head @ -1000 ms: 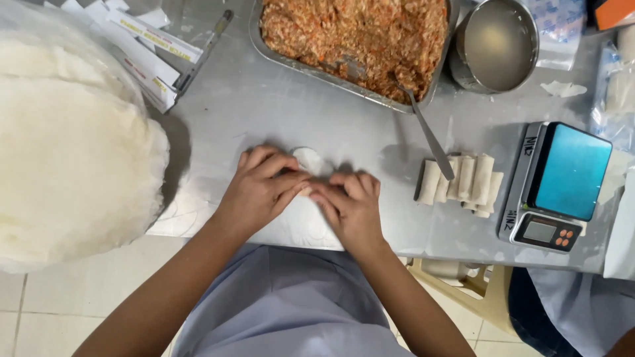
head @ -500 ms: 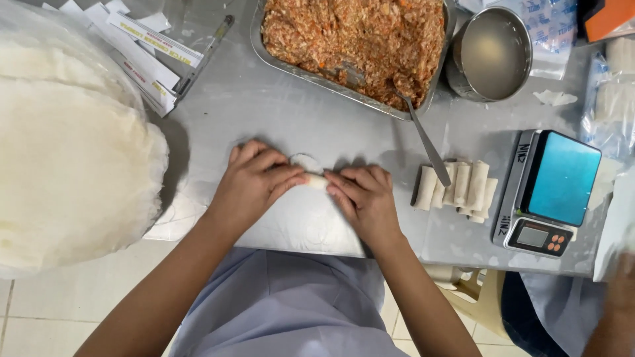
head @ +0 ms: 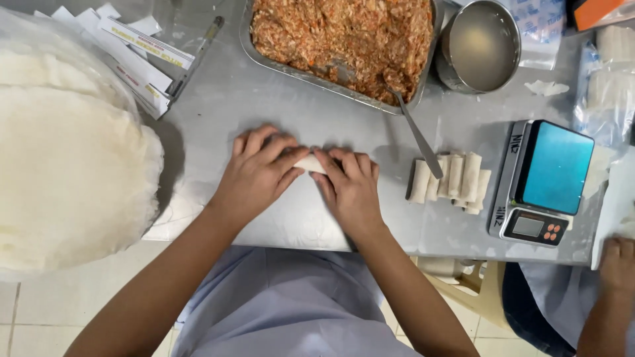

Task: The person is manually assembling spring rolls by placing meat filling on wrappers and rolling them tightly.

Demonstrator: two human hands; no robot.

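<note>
Steel tabletop point(head: 264, 99) fills the view from above, grey and smeared. Near its front edge, a small pale roll of wrapper point(head: 309, 163) lies on the metal, only its middle showing between two hands. The left hand point(head: 259, 173) covers its left end, fingers bent down and pressing on it; the right hand point(head: 350, 188) does the same on the right end, fingertips on the dough. Whether either hand truly grips the roll or only presses it flat cannot be told.

Just right of the hands, a row of finished rolls point(head: 451, 180) lies side by side, a spoon handle point(head: 415, 132) crossing above them. That spoon sits in a metal tray of minced orange-brown filling point(head: 344, 39). Beside the tray stands a round steel bowl point(head: 479, 45). A digital scale with a blue platform point(head: 544, 182) sits at the right. A tall stack of white wrappers point(head: 66, 165) occupies the left. Another person's hand point(head: 618, 264) shows at the lower right corner.
</note>
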